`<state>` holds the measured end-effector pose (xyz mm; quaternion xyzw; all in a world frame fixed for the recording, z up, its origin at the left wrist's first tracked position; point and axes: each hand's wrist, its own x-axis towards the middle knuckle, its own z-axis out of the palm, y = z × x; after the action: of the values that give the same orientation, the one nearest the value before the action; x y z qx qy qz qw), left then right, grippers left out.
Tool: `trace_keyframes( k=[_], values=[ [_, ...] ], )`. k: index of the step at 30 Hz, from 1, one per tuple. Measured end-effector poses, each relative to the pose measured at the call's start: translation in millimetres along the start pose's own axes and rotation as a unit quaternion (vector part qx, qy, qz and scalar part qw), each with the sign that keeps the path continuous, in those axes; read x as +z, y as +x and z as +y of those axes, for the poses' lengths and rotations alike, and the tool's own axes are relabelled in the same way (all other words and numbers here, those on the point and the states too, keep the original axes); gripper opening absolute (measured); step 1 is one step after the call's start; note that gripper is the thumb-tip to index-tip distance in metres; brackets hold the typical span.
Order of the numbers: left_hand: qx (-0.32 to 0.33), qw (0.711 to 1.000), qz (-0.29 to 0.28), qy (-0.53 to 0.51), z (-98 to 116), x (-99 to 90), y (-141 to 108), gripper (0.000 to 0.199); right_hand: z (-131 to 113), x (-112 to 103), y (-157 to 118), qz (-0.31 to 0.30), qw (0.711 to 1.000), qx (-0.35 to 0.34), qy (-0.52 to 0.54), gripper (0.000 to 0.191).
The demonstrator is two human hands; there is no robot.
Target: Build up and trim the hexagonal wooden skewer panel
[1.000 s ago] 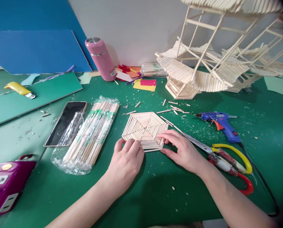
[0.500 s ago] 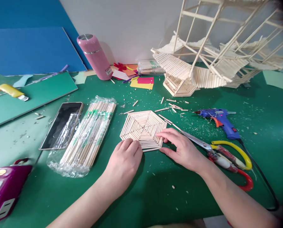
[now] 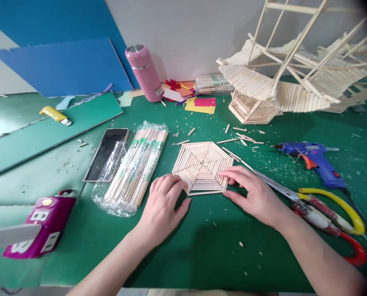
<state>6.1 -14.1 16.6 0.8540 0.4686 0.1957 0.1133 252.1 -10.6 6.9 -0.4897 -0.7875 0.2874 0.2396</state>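
A hexagonal panel of thin wooden sticks (image 3: 198, 164) lies flat on the green table, with its sticks set in nested rings. Along its near edge runs a loose-looking wooden stick (image 3: 206, 193), slightly apart from the row behind it. My left hand (image 3: 166, 201) is at the panel's near left corner, fingertips by the stick's left end and thumb spread away. On the right side, my right hand (image 3: 255, 193) rests with fingertips on the panel's edge and its thumb at the stick's right end. Its thumb and fingers are apart.
Bagged sticks (image 3: 137, 168) and a phone (image 3: 101, 158) lie left, near a purple power strip (image 3: 52, 218). Right are large scissors (image 3: 294, 197) and a blue glue gun (image 3: 319, 158). Behind stand a pink flask (image 3: 144, 74) and a stick-built model (image 3: 263, 90). Offcuts (image 3: 245, 135) are scattered around.
My left hand's bunched fingers have spread, with the thumb now apart from them. My right hand keeps its place at the panel. The whole view has shifted, so things appear farther right.
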Motion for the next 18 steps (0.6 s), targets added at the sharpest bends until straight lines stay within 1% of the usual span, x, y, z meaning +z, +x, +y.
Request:
trace_keyframes(
  k=[7,14,18],
  values=[
    [0.010,0.998,0.024,-0.048,-5.8,6.3,-5.3,0.012,-1.5,1.7,-0.2,-0.005,1.000,0.014,-0.001,0.032],
    [0.045,0.998,0.035,-0.023,-7.0,8.5,-7.8,0.014,1.2,3.6,-0.9,-0.004,1.000,0.015,-0.014,0.032],
    [0.051,0.998,0.038,-0.026,-6.1,8.2,-8.5,0.015,0.6,3.3,-1.0,-0.007,1.000,0.019,-0.013,0.032]
  ],
)
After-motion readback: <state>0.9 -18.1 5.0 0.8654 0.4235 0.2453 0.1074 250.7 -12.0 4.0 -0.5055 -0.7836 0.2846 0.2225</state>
